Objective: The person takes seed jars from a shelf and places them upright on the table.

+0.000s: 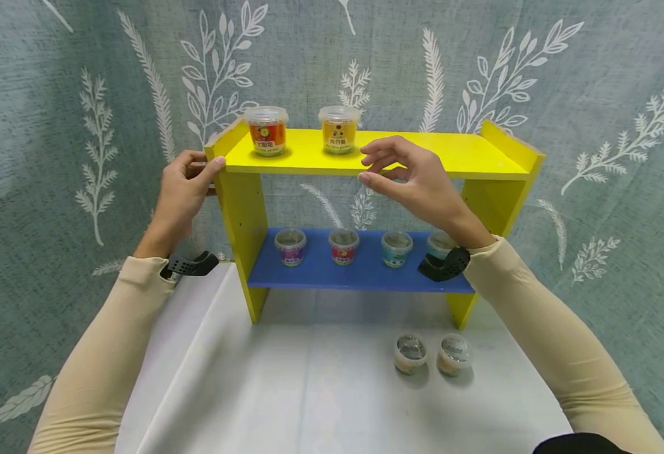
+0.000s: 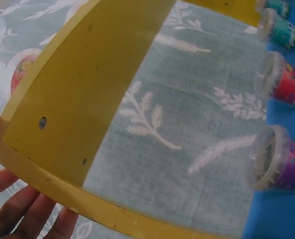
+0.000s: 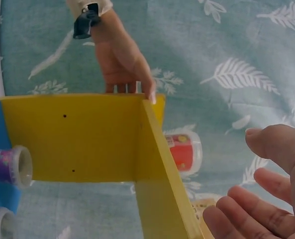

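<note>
Standing in the way at the yellow shelf's (image 1: 422, 154) left half: two tubs (image 1: 266, 130). Lying open to the right: bare board.

Bright, even light with soft shadows; wrist views blur close up, edges bend.

My left hand (image 2: 18, 209) gripped the yellow shelf (image 2: 82, 94); four lidded cups (image 2: 279, 159) lined the blue board (image 2: 286, 219) at right.
</note>
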Demonstrator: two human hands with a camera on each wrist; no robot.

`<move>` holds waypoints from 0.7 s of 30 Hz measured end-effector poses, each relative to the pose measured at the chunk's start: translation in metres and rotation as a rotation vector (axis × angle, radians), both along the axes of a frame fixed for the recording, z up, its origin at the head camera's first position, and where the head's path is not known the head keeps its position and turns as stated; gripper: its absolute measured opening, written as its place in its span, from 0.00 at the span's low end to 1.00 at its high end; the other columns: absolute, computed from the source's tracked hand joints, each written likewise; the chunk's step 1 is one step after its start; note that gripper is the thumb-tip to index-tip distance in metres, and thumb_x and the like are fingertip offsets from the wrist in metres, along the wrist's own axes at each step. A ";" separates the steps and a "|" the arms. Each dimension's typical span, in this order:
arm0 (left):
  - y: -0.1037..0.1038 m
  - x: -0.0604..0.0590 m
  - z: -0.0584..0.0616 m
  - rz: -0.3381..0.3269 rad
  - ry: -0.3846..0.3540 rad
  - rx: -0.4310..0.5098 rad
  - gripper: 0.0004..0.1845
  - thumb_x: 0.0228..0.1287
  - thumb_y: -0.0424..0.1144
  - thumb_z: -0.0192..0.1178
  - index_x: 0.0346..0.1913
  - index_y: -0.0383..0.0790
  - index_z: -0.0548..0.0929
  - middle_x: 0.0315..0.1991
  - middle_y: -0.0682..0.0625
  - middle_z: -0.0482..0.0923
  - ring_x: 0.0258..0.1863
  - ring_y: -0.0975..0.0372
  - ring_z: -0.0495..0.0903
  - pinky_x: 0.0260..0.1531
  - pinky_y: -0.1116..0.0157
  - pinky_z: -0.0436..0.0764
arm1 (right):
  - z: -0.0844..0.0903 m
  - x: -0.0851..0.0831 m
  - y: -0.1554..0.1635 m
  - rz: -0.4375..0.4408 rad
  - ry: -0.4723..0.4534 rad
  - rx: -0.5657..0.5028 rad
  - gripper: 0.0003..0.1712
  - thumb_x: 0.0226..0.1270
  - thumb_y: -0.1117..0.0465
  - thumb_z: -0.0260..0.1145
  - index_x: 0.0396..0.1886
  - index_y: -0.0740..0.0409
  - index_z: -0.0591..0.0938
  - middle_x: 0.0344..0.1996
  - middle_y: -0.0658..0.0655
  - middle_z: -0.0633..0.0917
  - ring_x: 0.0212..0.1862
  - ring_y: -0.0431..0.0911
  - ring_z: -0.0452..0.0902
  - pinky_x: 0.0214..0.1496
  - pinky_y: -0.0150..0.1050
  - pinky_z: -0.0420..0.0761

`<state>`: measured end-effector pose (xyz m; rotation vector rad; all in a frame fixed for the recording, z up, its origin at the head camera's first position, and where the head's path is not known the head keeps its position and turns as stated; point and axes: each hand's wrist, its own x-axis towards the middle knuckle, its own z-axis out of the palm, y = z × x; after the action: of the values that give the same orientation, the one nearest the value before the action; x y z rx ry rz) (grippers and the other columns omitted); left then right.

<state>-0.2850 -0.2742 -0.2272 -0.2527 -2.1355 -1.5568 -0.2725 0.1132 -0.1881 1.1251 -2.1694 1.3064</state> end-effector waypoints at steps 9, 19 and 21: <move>-0.001 -0.001 0.000 -0.009 -0.014 -0.008 0.25 0.73 0.56 0.61 0.63 0.45 0.75 0.54 0.50 0.78 0.51 0.59 0.79 0.48 0.66 0.81 | 0.013 -0.010 -0.011 -0.017 -0.007 -0.048 0.24 0.68 0.59 0.74 0.60 0.62 0.81 0.47 0.57 0.85 0.48 0.46 0.82 0.53 0.39 0.84; 0.000 -0.002 0.000 -0.003 0.003 0.003 0.25 0.73 0.56 0.62 0.62 0.44 0.76 0.53 0.49 0.79 0.50 0.59 0.79 0.48 0.66 0.81 | 0.028 -0.023 -0.022 -0.158 -0.016 -0.021 0.26 0.68 0.51 0.74 0.62 0.56 0.81 0.52 0.54 0.84 0.51 0.43 0.80 0.55 0.39 0.82; 0.000 -0.002 0.000 -0.003 0.006 0.006 0.25 0.73 0.56 0.62 0.62 0.44 0.76 0.53 0.49 0.79 0.50 0.59 0.79 0.48 0.66 0.81 | 0.031 -0.027 -0.024 -0.188 -0.016 -0.012 0.27 0.68 0.50 0.74 0.62 0.56 0.81 0.54 0.54 0.83 0.52 0.43 0.80 0.56 0.39 0.81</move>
<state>-0.2867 -0.2746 -0.2277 -0.2582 -2.1268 -1.5623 -0.2997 0.0894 -0.1575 0.8845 -2.2156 1.2476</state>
